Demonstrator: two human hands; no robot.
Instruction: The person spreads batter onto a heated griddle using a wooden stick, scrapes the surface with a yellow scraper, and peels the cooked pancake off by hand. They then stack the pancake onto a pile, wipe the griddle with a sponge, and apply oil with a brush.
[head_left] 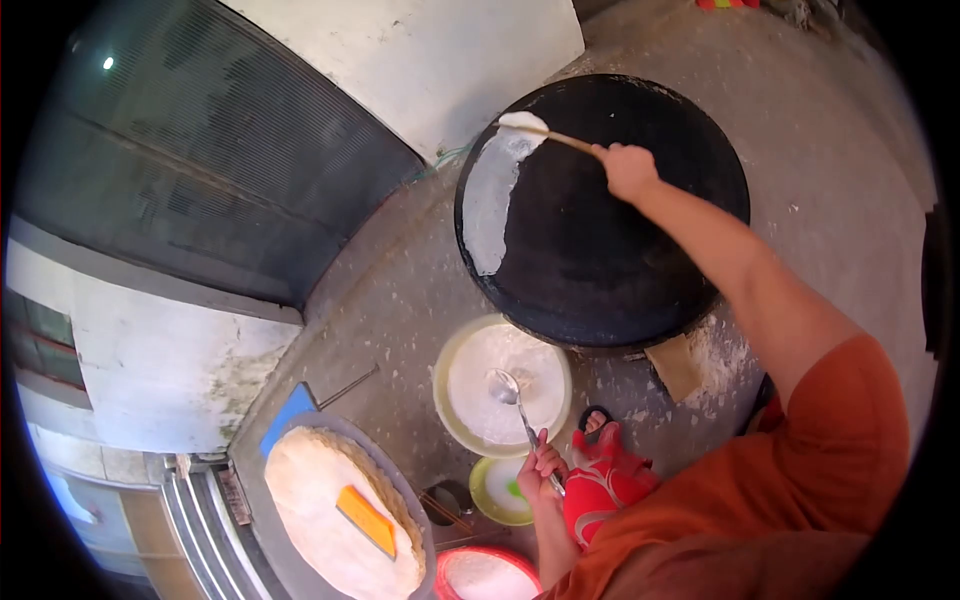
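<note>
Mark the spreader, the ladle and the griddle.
spreader (570,141): head view, on its wooden handle.
ladle (503,385): head view, on its bowl.
griddle (620,260): head view, on its bare black surface.

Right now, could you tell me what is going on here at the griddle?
A person's right hand holds a wooden spreader to a band of white batter along the left edge of a large round black griddle; most of the griddle is bare. The left hand holds a metal ladle with its scoop over a bowl of batter beside the griddle. A stack of thin cooked sheets sits on a tray nearby, an orange scraper on top.
</note>
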